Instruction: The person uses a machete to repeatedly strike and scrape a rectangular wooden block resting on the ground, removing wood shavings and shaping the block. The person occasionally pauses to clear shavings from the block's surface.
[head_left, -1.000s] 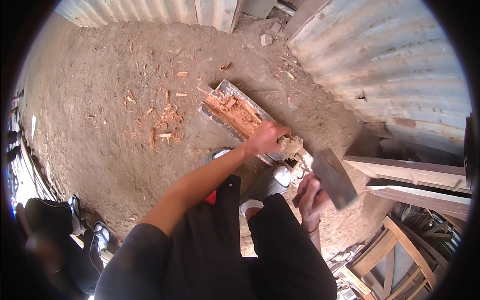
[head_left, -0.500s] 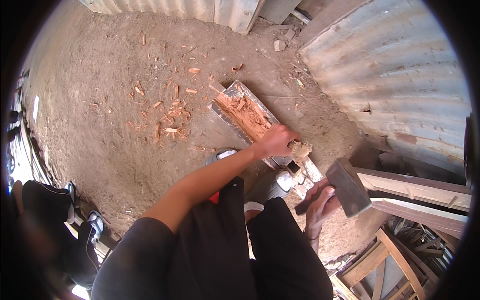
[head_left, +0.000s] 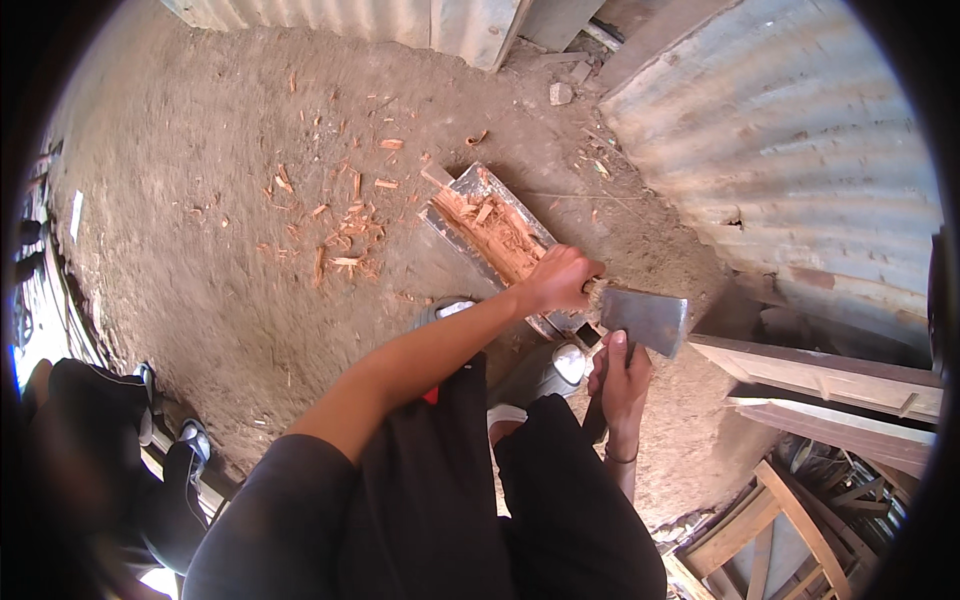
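A hollowed wooden beam [head_left: 520,208], weathered outside and reddish within, lies slantwise on the ground, with loose chips in its hollow. Over its near half my left hand [head_left: 560,279] is closed round a chisel [head_left: 596,294]; only the frayed, mushroomed butt of its wooden handle shows, and the blade is hidden. My right hand [head_left: 624,378] grips a hatchet [head_left: 645,317] by its handle. The broad metal head is right beside the chisel's butt; whether they touch I cannot tell.
Wood chips [head_left: 345,235] litter the dirt floor left of the beam. My shoe [head_left: 562,368] is against its near end. A corrugated metal wall [head_left: 780,170] stands at the right, above wooden boards [head_left: 830,375] and a wooden frame [head_left: 740,530]. Another person's legs [head_left: 95,420] are at the left.
My right hand has swung the hatchet up and left, from lower right to the chisel's butt, and its head has turned. My left hand stays almost in place.
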